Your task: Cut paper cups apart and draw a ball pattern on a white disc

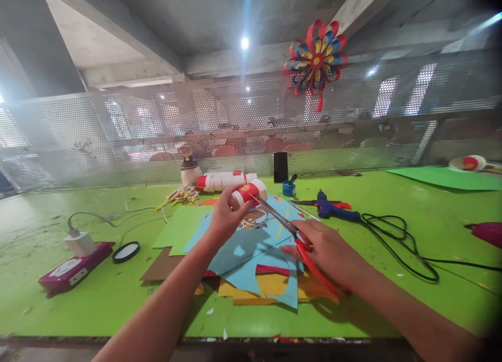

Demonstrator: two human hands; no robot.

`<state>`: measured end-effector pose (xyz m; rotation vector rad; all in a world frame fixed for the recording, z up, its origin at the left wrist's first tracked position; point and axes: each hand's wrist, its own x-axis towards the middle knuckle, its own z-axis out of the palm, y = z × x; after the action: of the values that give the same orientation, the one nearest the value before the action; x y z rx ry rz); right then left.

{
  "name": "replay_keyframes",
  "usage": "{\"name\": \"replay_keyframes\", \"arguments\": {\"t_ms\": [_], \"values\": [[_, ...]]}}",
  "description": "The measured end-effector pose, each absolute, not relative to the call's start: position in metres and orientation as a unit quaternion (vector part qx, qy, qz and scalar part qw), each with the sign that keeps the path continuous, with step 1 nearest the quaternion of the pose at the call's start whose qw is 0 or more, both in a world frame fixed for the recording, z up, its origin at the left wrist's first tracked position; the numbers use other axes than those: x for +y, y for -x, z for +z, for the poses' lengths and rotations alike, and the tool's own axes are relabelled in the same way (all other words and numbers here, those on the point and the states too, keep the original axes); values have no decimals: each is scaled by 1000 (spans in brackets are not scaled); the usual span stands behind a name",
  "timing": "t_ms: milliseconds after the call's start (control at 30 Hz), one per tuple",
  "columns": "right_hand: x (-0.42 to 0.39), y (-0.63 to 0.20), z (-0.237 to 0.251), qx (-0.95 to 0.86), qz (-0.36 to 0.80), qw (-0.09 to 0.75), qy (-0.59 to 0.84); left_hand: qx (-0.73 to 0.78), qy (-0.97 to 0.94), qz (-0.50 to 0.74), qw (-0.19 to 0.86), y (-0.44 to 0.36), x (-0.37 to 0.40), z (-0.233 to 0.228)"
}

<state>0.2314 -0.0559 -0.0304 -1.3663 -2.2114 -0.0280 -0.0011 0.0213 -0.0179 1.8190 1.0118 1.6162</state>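
Now, left to right:
Left hand (225, 215): closed round one white tube with a red band (248, 192), far of the paper.
Right hand (327, 249): gripping one pair of red-handled metal scissors (292, 231), blades parted at the tube.
Blue paper sheets (243, 244): several, overlapping, beneath both hands.
Glue gun (331, 207): one, blue, right.

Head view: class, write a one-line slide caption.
Right hand works red-handled scissors at a red-and-white roll held by the left hand.

Glue gun (331, 207) right of paper sheets (251, 257) — phone (280, 167) behind.
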Motion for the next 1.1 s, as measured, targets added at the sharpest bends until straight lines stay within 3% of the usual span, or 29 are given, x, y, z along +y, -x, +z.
{"name": "replay_keyframes", "arguments": {"t_ms": [133, 300, 1100], "values": [[-53, -236, -34, -829, -144, 254, 478, 399, -693, 558, 221, 4, 21, -18], [-52, -237, -35, -833, -199, 247, 454, 425, -703, 537, 194, 4, 19, -17], [-56, -236, -33, -827, -157, 228, 489, 441, -663, 589, 141, -13, 10, -31]]}}
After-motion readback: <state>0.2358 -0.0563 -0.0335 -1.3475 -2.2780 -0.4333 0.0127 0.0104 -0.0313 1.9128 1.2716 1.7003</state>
